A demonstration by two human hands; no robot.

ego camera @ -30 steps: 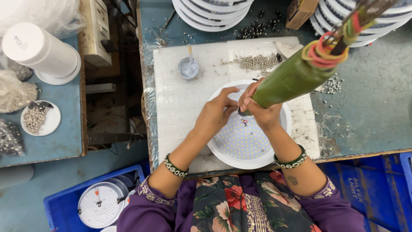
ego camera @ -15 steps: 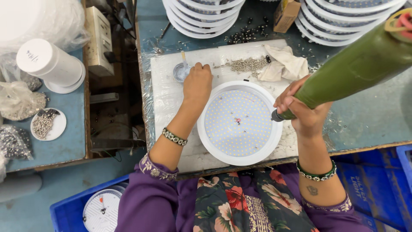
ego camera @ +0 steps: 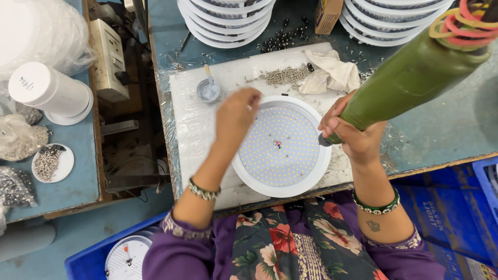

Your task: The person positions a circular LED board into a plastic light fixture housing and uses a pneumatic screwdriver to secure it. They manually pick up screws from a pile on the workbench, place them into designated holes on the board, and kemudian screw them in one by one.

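A round white lamp housing [ego camera: 281, 147] with a dotted LED board lies on a white work pad [ego camera: 192, 124] in front of me. My right hand [ego camera: 353, 132] grips a green electric screwdriver [ego camera: 410, 78], its tip at the lamp's right rim. My left hand [ego camera: 236, 111] hovers with fingers pinched over the lamp's upper left edge; whether it holds a screw is too small to tell. A heap of small screws [ego camera: 282, 75] lies on the pad behind the lamp.
A small grey cup with a stick [ego camera: 208, 91] stands at the pad's left. A crumpled cloth [ego camera: 332, 72], stacks of white housings [ego camera: 228, 18] and a cardboard box [ego camera: 328, 13] sit behind. Left table holds a white cylinder [ego camera: 49, 91] and a screw dish [ego camera: 52, 163]. Blue crates [ego camera: 98, 259] below.
My left hand has pulled back from the screw heap and cup toward the lamp's upper left rim. The right hand with the screwdriver has stayed at the right rim.
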